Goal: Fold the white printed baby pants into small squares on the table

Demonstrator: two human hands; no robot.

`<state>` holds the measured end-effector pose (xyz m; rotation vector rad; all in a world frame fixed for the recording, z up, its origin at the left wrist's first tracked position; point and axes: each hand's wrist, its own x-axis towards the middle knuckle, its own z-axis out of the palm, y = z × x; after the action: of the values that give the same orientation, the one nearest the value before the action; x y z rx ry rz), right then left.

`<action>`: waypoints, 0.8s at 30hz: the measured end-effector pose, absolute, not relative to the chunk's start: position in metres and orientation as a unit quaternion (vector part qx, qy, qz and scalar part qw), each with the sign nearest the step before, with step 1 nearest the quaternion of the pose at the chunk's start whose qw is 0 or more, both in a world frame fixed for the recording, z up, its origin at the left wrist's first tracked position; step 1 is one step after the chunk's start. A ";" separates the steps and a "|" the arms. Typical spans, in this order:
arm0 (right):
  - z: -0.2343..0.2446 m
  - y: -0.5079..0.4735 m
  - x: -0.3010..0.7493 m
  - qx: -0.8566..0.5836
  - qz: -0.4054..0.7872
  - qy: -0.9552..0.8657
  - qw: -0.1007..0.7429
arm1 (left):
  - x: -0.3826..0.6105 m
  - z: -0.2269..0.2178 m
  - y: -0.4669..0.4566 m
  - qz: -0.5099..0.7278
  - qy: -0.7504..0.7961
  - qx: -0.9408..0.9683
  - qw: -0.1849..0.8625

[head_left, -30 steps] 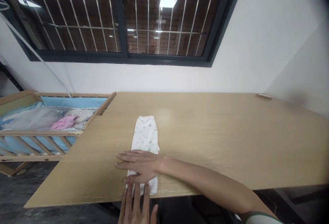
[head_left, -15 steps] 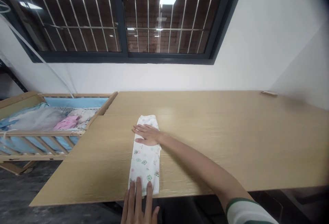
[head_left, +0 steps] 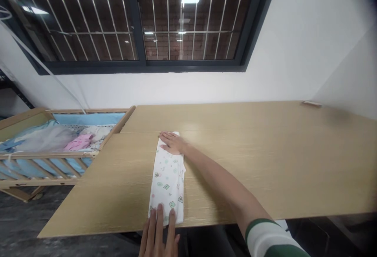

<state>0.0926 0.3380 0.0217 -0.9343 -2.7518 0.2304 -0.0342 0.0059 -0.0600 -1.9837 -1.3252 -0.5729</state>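
Observation:
A white cloth [head_left: 166, 174] with small green and pink prints lies folded into a long narrow strip on the wooden table, running away from me. My right hand [head_left: 172, 143] rests flat on its far end, fingers stretched to the left. At the near end, by the table's front edge, the fingertips of my left hand [head_left: 159, 229] touch the cloth, fingers spread. Neither hand grips it. Along the right side of the strip a small bit of fabric sticks out. What kind of cloth item it is, I cannot tell.
Left of the table [head_left: 235, 162] stands a wooden crib [head_left: 47, 156] with blue padding, white netting and a pink cloth [head_left: 79, 142]. A small flat object [head_left: 311, 103] lies at the far right corner. Behind is a white wall with a barred window [head_left: 188, 66].
My right hand has slid away from me along the cloth, from its upper part to its far end. My left hand has stayed at the near end.

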 end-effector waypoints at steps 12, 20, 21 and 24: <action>0.057 0.167 0.130 -0.212 0.109 -0.964 0.121 | -0.091 -0.037 0.025 -0.253 -0.410 -0.851 0.208; 0.055 0.089 0.160 -0.173 0.006 -0.983 0.063 | -0.103 -0.029 0.019 -0.246 -0.415 -0.872 0.082; 0.053 0.085 0.162 -0.182 -0.002 -0.981 0.065 | -0.104 -0.028 0.019 -0.246 -0.405 -0.877 0.081; 0.045 0.074 0.166 -0.204 -0.016 -0.975 0.084 | -0.106 -0.024 0.019 -0.255 -0.379 -0.885 0.090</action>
<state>0.1664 0.0744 0.0454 -0.6095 -2.9104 -0.0491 -0.1062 0.0191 -0.0238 -2.6305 -1.1275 -0.7574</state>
